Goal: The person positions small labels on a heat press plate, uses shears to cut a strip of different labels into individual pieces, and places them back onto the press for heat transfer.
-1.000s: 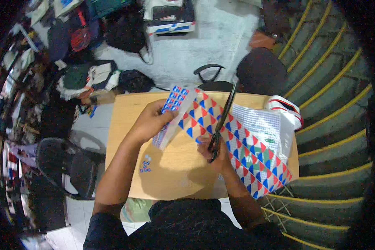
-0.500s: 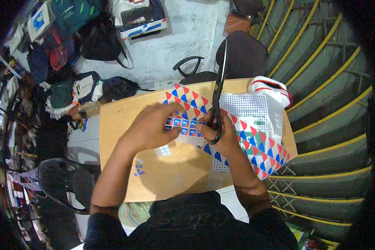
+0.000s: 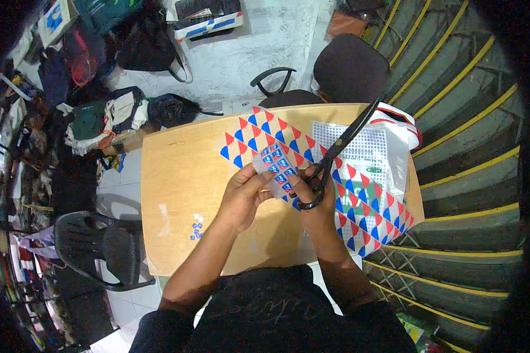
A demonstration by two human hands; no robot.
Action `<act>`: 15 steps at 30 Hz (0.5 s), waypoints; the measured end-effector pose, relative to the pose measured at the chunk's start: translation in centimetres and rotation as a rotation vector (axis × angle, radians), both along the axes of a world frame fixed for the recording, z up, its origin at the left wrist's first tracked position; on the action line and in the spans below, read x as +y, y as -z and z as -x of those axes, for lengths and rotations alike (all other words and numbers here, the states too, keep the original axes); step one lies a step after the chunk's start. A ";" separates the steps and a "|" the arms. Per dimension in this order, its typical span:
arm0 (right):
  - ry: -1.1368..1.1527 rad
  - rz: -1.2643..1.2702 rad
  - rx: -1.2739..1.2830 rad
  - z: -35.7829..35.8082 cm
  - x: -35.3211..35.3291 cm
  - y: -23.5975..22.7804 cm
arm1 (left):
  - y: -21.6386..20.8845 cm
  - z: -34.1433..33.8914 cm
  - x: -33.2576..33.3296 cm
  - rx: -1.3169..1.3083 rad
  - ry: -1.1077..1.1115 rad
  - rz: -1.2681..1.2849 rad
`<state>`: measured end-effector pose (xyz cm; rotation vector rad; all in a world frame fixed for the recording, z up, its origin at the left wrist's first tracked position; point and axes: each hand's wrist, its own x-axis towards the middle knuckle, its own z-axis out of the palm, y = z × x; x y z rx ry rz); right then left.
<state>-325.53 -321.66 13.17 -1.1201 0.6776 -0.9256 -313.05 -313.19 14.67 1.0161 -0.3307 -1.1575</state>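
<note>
Pinched between the fingers of the left hand (image 3: 241, 197) is a small patterned sheet (image 3: 277, 167), held above the wooden table (image 3: 182, 170), while black scissors (image 3: 335, 153) are gripped closed-fisted by the right hand (image 3: 315, 203). Left of the table a black plastic chair (image 3: 94, 247) is seen; on its right half red-and-blue triangle fabric (image 3: 359, 206) is spread, with a plastic bag (image 3: 394, 141) beyond.

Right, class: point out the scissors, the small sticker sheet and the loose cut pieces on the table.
scissors (image 3: 341, 144), head view, on the black blades.
sticker sheet (image 3: 277, 165), head view, on its middle, between the hands.
cut pieces (image 3: 196, 228), head view, on the little cluster lying on the table.
</note>
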 end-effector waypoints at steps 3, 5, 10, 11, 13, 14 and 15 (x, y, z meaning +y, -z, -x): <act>-0.042 0.003 0.044 0.1 0.2 -0.4 | 0.1 -1.2 -0.1 -0.152 0.040 0.021; -0.017 0.216 0.193 1.2 -0.3 1.2 | -0.4 -2.3 -0.1 -0.189 0.036 0.001; -0.368 0.220 0.371 9.5 -0.2 7.6 | -2.7 -4.0 -1.0 -0.166 0.025 0.004; -0.432 0.205 0.423 10.4 0.6 8.9 | -2.6 -4.6 -1.1 -0.214 0.015 -0.048; -0.546 0.204 0.521 11.7 2.8 8.5 | -3.2 -5.1 -1.1 -0.299 -0.017 -0.032; -0.574 0.162 0.516 11.6 3.5 8.1 | -3.8 -5.1 -1.1 -0.344 -0.027 -0.022; -0.603 0.120 0.514 11.6 4.2 7.6 | -4.6 -4.8 -1.3 -0.308 -0.046 -0.018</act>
